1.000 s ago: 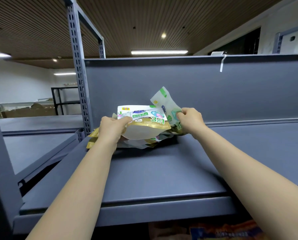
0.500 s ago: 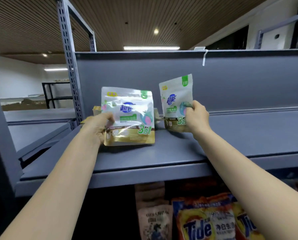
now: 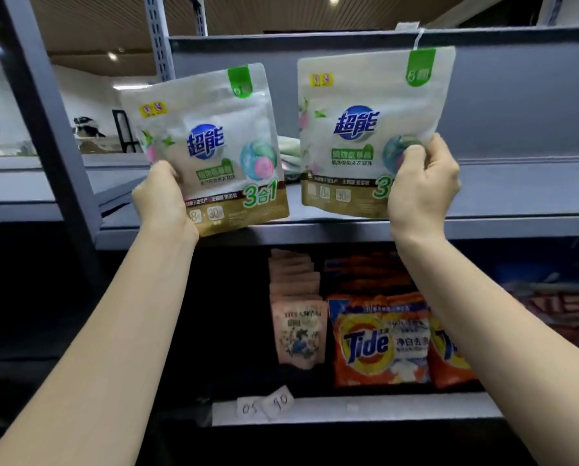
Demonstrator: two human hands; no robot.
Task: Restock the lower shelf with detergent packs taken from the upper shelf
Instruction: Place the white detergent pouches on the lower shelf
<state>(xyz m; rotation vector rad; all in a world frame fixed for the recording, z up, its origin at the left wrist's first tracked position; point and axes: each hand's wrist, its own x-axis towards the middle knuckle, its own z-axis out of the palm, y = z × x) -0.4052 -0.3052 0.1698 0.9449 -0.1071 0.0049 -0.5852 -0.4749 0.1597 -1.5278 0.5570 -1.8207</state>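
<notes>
Head view: the left hand (image 3: 162,200) is closed on the lower left corner of the left detergent pack (image 3: 210,149), held upright with a slight tilt at centre left of the frame; its bottom edge overlaps the front lip of the upper shelf (image 3: 503,227). The right hand (image 3: 422,186) is closed on the lower right part of the right detergent pack (image 3: 365,129), upright at upper centre, its base just above the same lip. The two packs stand side by side with a narrow gap between them. Behind that gap a remaining pack (image 3: 290,156) lies on the upper shelf deck, largely hidden. To the right of the hands the grey deck and back panel are bare. A perforated upright post (image 3: 160,38) stands at upper left. Below, the lower shelf (image 3: 382,408) carries pink pouches (image 3: 298,331) at centre and orange Tide bags (image 3: 379,344) to their right; the bay to the left of the pouches is dark and its contents cannot be made out. Two paper tags (image 3: 264,406) sit on the lower shelf's front edge. Compared with half a second earlier, both packs are raised off the deck and nearer the camera, and more of the lower shelf is in frame.
</notes>
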